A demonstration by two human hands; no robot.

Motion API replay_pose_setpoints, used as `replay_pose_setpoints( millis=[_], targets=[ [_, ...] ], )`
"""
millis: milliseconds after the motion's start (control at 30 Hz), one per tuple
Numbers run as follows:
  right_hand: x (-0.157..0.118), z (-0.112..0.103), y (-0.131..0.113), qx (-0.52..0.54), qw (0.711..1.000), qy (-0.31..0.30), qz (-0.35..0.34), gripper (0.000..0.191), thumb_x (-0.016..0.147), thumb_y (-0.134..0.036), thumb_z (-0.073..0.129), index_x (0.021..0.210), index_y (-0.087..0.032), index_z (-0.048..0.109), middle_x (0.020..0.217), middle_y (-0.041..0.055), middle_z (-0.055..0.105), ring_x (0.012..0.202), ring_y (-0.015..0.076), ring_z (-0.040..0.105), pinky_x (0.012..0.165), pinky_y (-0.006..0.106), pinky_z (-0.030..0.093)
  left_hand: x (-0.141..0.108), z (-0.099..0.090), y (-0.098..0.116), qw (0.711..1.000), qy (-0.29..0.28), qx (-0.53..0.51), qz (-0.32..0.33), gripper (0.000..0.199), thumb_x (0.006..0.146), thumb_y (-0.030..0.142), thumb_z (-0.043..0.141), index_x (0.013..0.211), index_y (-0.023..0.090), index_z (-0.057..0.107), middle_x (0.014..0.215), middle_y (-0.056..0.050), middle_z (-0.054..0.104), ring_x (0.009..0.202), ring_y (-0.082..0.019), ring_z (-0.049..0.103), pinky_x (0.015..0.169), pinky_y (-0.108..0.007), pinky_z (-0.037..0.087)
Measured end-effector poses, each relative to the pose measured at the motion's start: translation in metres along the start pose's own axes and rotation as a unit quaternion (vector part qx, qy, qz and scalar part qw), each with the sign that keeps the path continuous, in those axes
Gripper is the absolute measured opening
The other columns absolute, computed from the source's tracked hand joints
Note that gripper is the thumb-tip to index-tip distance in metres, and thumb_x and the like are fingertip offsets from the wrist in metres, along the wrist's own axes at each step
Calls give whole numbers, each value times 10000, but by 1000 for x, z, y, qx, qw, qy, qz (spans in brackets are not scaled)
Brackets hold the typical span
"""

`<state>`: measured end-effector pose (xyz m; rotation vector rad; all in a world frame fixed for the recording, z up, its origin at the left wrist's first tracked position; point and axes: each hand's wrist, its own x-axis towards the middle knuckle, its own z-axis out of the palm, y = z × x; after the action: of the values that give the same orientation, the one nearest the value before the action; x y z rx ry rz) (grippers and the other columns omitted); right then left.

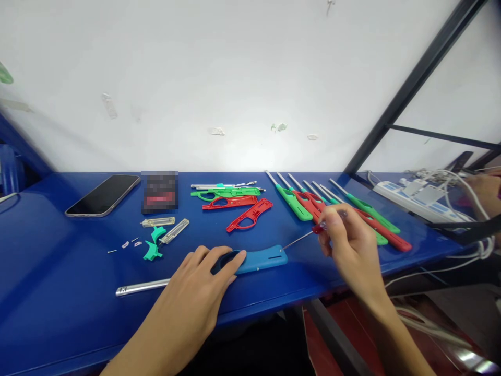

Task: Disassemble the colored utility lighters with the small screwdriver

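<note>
A blue lighter [262,259] lies flat near the front edge of the blue table, its silver tube [143,286] pointing left. My left hand [205,284] is closed over its trigger end and presses it down. In my right hand [348,243] is a screwdriver [299,239] with a dark red handle, mostly covered by my fingers. Its thin tip meets the right end of the blue body, by a small hole. Green and red opened casings [249,215] lie behind the blue lighter.
Several whole lighters [293,203] lie at the back right. A phone [104,196], a dark pixelated item [159,193], clear tanks [175,231], teal pieces [152,250] and tiny parts are left. Power strips [417,201] and cables sit far right, near another person's hand [479,193].
</note>
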<state>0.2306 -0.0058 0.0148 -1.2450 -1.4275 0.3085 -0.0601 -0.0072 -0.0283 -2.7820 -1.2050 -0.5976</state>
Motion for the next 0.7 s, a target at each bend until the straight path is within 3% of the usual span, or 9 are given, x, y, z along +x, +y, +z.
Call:
replay_pose_setpoints(
  millis=[233,467,700],
  targets=[
    [0,0,0,-40,999,10,-3,326,1085,-518,567,892,-259,608,599,-49,540,492,136,499,481,271,397,-1,1,-1,1000,0,4,-2,515,1092,161,458,1574,321,542,1451,-95,652,1220,-373,634,999,-641,602],
    [6,5,-8,-64,998,20,2,329,1065,-539,587,928,-248,649,701,-9,615,548,151,545,509,282,411,-1,0,-1,1000,-5,5,0,516,1091,156,454,1574,314,544,1448,-100,656,1216,-369,641,988,-629,612],
    [11,-3,5,-40,999,-5,18,392,1072,-575,556,886,-239,629,649,-17,605,538,155,572,500,269,445,-2,3,-1,1000,-10,2,0,544,1088,135,435,1591,323,521,1472,-97,642,1223,-359,648,1014,-625,595]
  ],
)
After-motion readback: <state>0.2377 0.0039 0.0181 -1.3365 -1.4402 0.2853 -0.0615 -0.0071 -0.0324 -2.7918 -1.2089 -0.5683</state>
